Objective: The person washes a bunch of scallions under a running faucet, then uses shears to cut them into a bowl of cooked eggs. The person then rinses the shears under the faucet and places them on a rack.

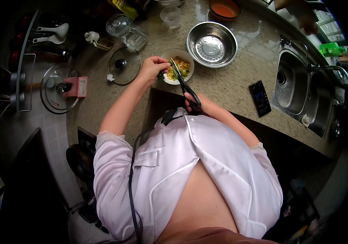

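Note:
My right hand (195, 102) is wrapped around the black handles of a pair of scissors (186, 87). The scissors' blades point up and left over a white bowl (165, 56), which stands near the counter's front edge. Inside the bowl lies chopped food (183, 68), yellow, orange and green. At the bowl's left rim, my left hand (154, 67) is closed in a pinch close to the blade tips. What its fingers hold is too small to make out; some dark green shows just below them.
A steel basin (212, 44) stands right of the bowl, with an orange-filled bowl (225, 9) behind. Left are a glass lid (125, 67), a glass jug (135, 38) and a pink box (76, 87). A phone (259, 98) lies before the sink (292, 83).

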`<action>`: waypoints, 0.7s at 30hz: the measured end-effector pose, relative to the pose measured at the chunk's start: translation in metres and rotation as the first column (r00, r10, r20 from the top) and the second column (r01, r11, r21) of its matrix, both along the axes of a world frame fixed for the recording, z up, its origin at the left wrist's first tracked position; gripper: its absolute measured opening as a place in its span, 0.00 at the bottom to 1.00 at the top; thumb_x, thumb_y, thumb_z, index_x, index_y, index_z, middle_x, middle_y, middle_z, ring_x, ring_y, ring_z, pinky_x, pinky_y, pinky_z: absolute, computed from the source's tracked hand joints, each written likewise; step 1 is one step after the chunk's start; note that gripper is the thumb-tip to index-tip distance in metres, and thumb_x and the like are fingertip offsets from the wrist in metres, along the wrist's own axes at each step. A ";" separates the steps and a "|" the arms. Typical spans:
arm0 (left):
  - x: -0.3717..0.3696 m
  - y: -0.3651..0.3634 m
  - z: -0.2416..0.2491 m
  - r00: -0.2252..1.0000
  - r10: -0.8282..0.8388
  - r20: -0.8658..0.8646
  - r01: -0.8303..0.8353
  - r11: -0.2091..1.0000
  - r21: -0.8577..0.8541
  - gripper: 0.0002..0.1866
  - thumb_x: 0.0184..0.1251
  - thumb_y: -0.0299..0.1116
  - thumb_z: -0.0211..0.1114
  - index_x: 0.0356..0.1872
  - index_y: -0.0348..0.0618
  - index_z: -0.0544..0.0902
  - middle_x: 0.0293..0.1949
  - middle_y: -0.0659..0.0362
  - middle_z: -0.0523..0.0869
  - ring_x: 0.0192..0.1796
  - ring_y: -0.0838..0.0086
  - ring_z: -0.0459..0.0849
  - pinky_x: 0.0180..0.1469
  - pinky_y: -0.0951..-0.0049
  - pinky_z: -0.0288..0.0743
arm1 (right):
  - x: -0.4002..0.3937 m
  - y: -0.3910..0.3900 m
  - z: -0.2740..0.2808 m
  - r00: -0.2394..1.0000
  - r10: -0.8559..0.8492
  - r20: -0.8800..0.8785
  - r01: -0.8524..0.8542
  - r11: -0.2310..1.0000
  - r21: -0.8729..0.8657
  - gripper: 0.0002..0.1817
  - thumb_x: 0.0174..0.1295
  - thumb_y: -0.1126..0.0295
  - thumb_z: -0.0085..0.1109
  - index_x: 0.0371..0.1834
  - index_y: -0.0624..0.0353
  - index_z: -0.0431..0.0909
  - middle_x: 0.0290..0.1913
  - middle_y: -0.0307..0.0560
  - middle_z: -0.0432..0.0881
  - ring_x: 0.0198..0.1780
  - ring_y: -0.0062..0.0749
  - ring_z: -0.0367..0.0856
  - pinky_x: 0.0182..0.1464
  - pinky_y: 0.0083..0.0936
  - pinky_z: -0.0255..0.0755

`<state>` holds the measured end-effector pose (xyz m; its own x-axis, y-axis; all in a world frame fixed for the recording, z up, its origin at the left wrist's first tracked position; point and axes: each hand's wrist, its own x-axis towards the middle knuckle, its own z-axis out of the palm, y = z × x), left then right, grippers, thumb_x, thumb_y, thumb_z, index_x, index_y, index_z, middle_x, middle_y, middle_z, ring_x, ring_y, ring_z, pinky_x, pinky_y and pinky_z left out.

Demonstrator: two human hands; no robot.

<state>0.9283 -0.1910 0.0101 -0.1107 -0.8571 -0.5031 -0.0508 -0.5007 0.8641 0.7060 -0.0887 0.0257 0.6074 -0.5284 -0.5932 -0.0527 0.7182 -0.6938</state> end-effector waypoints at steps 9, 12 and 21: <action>0.001 0.004 0.001 1.000 0.023 -0.022 -0.022 0.999 0.035 0.07 0.51 0.20 0.65 0.32 0.30 0.78 0.29 0.53 0.82 0.29 0.74 0.81 0.34 0.79 0.75 | 0.006 0.004 -0.012 0.996 -0.052 0.077 0.047 0.997 0.066 0.24 0.57 0.44 0.52 0.23 0.55 0.69 0.23 0.37 0.71 0.25 0.20 0.70 0.29 0.16 0.63; 0.002 0.006 -0.001 1.000 0.003 -0.018 -0.002 0.999 0.040 0.07 0.50 0.20 0.65 0.32 0.29 0.78 0.29 0.53 0.82 0.30 0.73 0.82 0.35 0.78 0.76 | 0.006 0.004 -0.012 0.995 -0.062 0.074 0.056 0.995 0.081 0.23 0.57 0.44 0.52 0.23 0.54 0.68 0.22 0.36 0.71 0.25 0.20 0.70 0.29 0.15 0.63; -0.002 0.008 0.005 1.000 0.005 0.016 -0.005 1.000 -0.003 0.06 0.50 0.18 0.63 0.31 0.28 0.79 0.29 0.52 0.82 0.31 0.72 0.82 0.36 0.77 0.77 | 0.007 0.003 -0.003 0.997 -0.042 0.061 0.037 0.997 0.069 0.22 0.58 0.45 0.52 0.23 0.54 0.69 0.23 0.36 0.70 0.25 0.20 0.69 0.28 0.15 0.61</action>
